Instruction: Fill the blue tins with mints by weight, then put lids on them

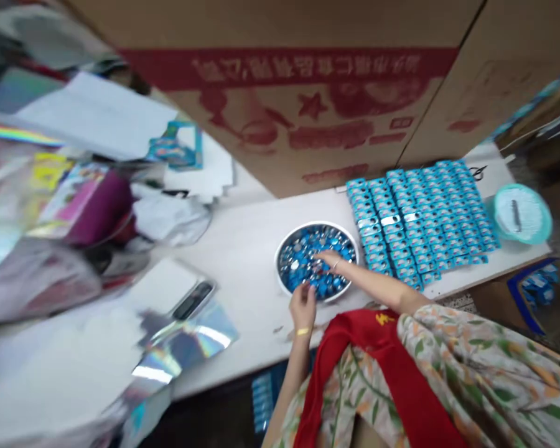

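Note:
A white oval bowl [277, 261] on the table is filled with small shiny blue and silver wrapped pieces [303, 249]. My right hand [332, 261] reaches over the bowl from the right, its fingers drawn together and down among the pieces. What the fingertips hold is too blurred to make out. At the bowl's near rim is my left hand [303, 303], palm side up with fingers curled in a closed grip. Anything between those fingers is too small to name. Right of the bowl, close rows of blue printed packets [415, 218] cover the table.
Large cardboard cartons [280, 99] stand behind the bowl. A turquoise round tub [522, 214] and black scissors [478, 173] lie at the right. Leftward are a phone-like device [193, 300], shiny film [200, 336], papers and bags. An open box [536, 292] with blue packets sits below the right edge.

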The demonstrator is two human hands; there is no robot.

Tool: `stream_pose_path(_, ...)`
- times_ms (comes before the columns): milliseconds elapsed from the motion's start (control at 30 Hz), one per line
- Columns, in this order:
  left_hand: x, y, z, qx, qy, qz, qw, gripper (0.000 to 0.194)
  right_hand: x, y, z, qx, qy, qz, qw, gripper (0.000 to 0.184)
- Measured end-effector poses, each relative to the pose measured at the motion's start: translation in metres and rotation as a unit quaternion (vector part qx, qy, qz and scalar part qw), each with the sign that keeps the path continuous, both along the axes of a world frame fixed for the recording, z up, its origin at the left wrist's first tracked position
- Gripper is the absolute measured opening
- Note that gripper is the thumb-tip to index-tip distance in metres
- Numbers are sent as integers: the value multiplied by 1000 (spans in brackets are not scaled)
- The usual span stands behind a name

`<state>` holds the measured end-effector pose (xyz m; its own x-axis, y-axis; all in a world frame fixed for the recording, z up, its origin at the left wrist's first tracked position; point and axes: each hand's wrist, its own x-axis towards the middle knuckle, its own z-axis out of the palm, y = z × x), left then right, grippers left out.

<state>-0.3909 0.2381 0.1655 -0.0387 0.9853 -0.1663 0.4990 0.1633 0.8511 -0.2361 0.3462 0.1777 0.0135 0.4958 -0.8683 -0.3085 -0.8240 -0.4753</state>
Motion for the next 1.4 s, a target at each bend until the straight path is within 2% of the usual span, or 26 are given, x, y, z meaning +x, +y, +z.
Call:
stream_pose_path(67, 18, 9, -5, -21, -46, 62, 997, 37, -1, -1, -6, 10, 9, -33, 999, 14)
stream_pose_path(133, 31, 17, -15, -16, -104, 95, 990, 39, -1, -1, -11, 28, 30, -59, 997, 17)
stream_pose_path(300, 53, 26, -37, -16, -134, 126, 983, 30, 0, -6, -12, 69, 64, -92, 991, 20)
stream_pose_path(467, 62, 29, -48, -31, -168, 149, 974, 31, 8, -15, -11, 70, 58, -95, 991, 19)
stream_pose_path(633, 58, 37, -47, -65, -185, 139, 971, 32, 11, -25, -9, 65, 37, -61, 995, 17)
stream_pose_path(800, 54, 45, -42, -109, -172, 117, 972, 17, 1, -36, -4, 60, 5, -24, 998, 11)
stream_pose_path(933, 45, 47, -33, -106, -165, 122, 973, 17, 4, -37, 9, 55, 3, -3, 998, 20)
stream_pose_path(1033, 41, 37, -21, -72, -174, 153, 970, 22, 30, -36, 26, 76, 30, 20, 996, 29)
stream_pose_path(1133, 55, 9, -6, -96, -201, 110, 969, 22, 78, -41, 44, 140, 73, 36, 987, 37)
stream_pose_path(1267, 111, -46, 11, -167, -202, -15, 965, 11, 157, -71, 63, 166, 59, 41, 984, 47)
stream_pose_path(1333, 145, -66, 15, -163, -147, -58, 974, 6, 190, -95, 68, 154, 21, 53, 986, 52)
stream_pose_path(1400, 173, -77, 18, -149, -59, -86, 983, 6, 212, -120, 69, 132, -13, 67, 989, 55)
